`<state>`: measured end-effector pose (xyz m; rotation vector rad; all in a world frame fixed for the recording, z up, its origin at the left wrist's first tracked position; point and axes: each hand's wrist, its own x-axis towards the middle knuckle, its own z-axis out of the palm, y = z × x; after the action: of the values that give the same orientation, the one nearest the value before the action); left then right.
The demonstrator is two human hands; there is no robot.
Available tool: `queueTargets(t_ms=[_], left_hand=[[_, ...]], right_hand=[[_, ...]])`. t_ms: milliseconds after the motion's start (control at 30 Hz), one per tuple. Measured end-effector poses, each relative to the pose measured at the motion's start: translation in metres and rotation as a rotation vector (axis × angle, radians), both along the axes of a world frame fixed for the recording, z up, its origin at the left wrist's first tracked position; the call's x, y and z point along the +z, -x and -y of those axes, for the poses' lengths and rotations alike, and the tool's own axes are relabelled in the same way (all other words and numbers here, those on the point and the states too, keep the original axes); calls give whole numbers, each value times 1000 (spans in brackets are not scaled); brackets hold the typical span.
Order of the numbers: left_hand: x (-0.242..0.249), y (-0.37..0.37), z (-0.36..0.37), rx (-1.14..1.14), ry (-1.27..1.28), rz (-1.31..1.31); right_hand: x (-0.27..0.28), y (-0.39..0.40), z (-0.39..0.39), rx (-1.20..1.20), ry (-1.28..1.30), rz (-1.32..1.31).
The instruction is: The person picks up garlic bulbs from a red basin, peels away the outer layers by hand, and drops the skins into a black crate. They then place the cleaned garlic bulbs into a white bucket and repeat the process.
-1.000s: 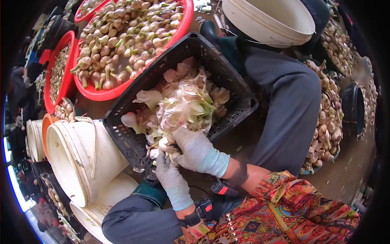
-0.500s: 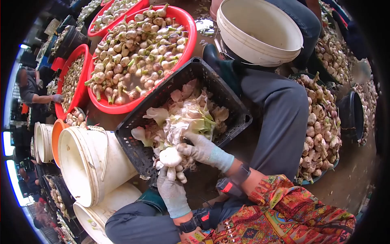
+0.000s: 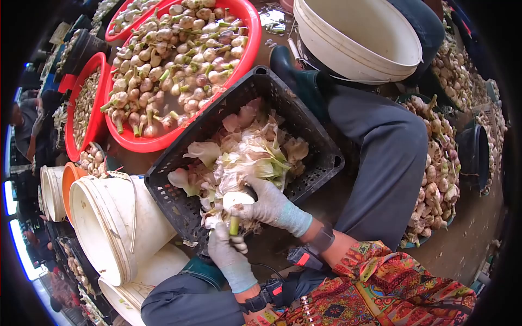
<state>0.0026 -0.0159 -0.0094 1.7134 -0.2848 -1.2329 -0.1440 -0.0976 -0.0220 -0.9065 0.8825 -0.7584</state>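
My right hand (image 3: 272, 206), in a grey glove with a light blue cuff, has its fingers closed around a white garlic bulb (image 3: 237, 199). A short green stem points from the bulb toward me. My left hand (image 3: 229, 258), gloved the same way, is curled at the end of that stem, its fingertips partly hidden. Under and beyond the bulb, loose garlic skins (image 3: 244, 155) are heaped in a black plastic crate (image 3: 312, 122) between my legs.
A red tub (image 3: 253, 32) of garlic bulbs in water stands beyond the crate. White buckets (image 3: 147, 212) lie tipped at the left. A large white bucket (image 3: 359, 65) stands at upper right, and a garlic heap (image 3: 435, 185) sits beyond my right leg. Another person (image 3: 27, 122) is at far left.
The bulb has turned, and its green stem now shows between my hands. My right fingers have moved over the bulb; my left hand has drawn slightly down. The view has shifted a little.
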Motion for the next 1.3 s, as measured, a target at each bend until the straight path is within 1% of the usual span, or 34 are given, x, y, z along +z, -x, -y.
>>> queueTargets(t_ms=[33, 67, 100, 167, 200, 233, 267, 300, 400, 433, 467, 500, 533, 567, 600, 633, 667, 700, 767, 800, 833, 867, 900, 933, 967, 1000, 1033, 1067, 1100, 1133, 1167, 1200, 1233, 1300], left_hand=[[-6, -8, -1, 130, -47, 11], [-17, -21, -10, -4, 33, 210], [-10, -7, -3, 2, 37, 204], [12, 31, 13, 76, 281, 374], [6, 26, 5, -84, 311, 266], [-2, 17, 1, -180, 203, 68], [-5, 10, -4, -166, 236, -26], [-4, 7, -6, -156, 269, -120], [0, 3, -12, -119, 239, -49], [-1, 1, -14, -109, 252, -48], [-5, 0, -15, -56, 268, -136], [-3, -1, -16, -3, 286, -221], [1, -2, -18, 8, 363, -244], [9, -2, -14, 45, 387, -259], [11, -4, -15, 94, 407, -287], [0, -11, -22, 129, 455, -335], [0, -20, -24, 134, 589, -497], [6, -25, -27, 288, 553, -514], [31, -43, -36, 481, 586, -486], [52, -55, -40, 551, 650, -473], [73, -70, -44, 604, 703, -480], [85, -91, -52, 606, 868, -475], [95, -116, -55, 586, 1021, -497], [93, -145, -56, 591, 1231, -411], [118, -153, -49, 796, 1193, -382], [125, -166, -41, 760, 1188, -338], [129, -172, -25, 726, 1194, -280], [133, -165, 3, 618, 1121, -296], [133, -159, 29, 518, 1052, -297], [126, -147, 65, 365, 966, -77], [119, -137, 101, 232, 868, -17], [113, -122, 141, 146, 741, 51], [107, -108, 179, 65, 611, 121], [67, -112, 251, -255, 333, 321]], right_hand=[[-4, -2, 0, -76, 25, -39], [-6, -2, -2, -153, 46, -80], [-6, -4, -3, -148, 51, -86], [-4, -11, -7, -232, 127, -115], [1, -12, -8, -211, 135, -113], [9, -10, -9, -166, 30, -10], [15, -9, -10, -125, -76, 90], [14, -8, -12, -115, -67, 87], [9, -11, -13, -157, -17, 33], [11, -12, -12, -129, 72, -104], [14, -14, -14, -101, 160, -240], [24, -14, -18, -150, 29, 23], [36, -9, -21, -191, -58, 212], [49, -4, -25, -201, -156, 414], [61, -6, -26, -274, -111, 295], [65, -9, -25, -332, -68, 189], [55, -4, -20, -266, 6, 171], [50, -1, -18, -225, 93, 4], [6, -4, -16, -267, 197, -184], [3, -10, -18, -237, 206, -158], [2, -9, -19, -184, 119, -201], [1, -1, -17, -158, 31, -261], [-9, -4, -14, -137, 222, -377], [-10, -6, -15, -149, 438, -476], [-9, -7, -16, -127, 518, -612], [-20, -7, -15, -54, 530, -643], [-14, -13, -17, -85, 692, -732], [-17, -16, -16, 39, 679, -870], [-22, -19, -16, 80, 652, -893], [-28, -18, -15, 160, 602, -885], [-33, -17, -13, 267, 592, -884], [-38, -16, -14, 217, 614, -804], [-25, -13, -12, 176, 541, -757], [-24, -6, -6, 169, 378, -673]])
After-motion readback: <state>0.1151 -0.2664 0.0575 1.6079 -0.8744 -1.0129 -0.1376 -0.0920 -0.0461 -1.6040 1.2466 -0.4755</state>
